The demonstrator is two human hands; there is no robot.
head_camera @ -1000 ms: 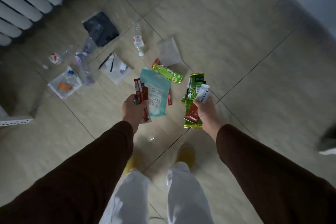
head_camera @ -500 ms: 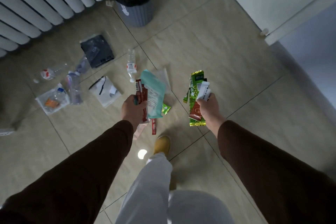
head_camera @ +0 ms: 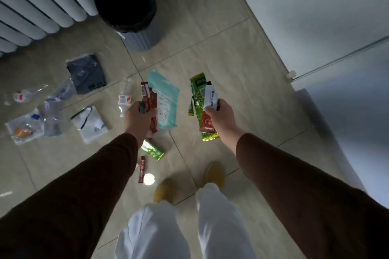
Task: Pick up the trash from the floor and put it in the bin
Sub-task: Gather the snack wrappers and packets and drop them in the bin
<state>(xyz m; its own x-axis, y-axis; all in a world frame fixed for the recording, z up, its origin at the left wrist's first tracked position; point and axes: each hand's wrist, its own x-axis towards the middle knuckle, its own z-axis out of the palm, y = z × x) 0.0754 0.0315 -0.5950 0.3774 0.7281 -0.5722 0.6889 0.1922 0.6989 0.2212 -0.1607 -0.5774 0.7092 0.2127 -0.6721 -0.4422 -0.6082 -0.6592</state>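
Note:
My left hand (head_camera: 140, 116) is shut on a teal pouch (head_camera: 164, 99) and red sachets (head_camera: 148, 99). My right hand (head_camera: 221, 118) is shut on green wrappers (head_camera: 199, 99) and a white slip (head_camera: 210, 96). The grey bin (head_camera: 126, 4), lined with a black bag, stands ahead by the radiator, still more than an arm's length off. On the floor lie a green wrapper (head_camera: 152, 150), a red sachet (head_camera: 142, 169), a clear bottle (head_camera: 124, 96), a dark packet (head_camera: 87, 73), a white packet (head_camera: 90, 124) and several clear bags and bottles (head_camera: 33, 120) at the left.
A white radiator (head_camera: 37, 0) runs along the back left. A white wall and door (head_camera: 315, 17) close off the right side, with a small door stop (head_camera: 291, 74) at the floor. My feet in yellow shoes (head_camera: 213, 174) stand on beige tiles.
I have stepped forward toward the bin, which has come fully into view. The green wrapper and red sachet on the floor now lie under my left arm. Both hands keep their trash.

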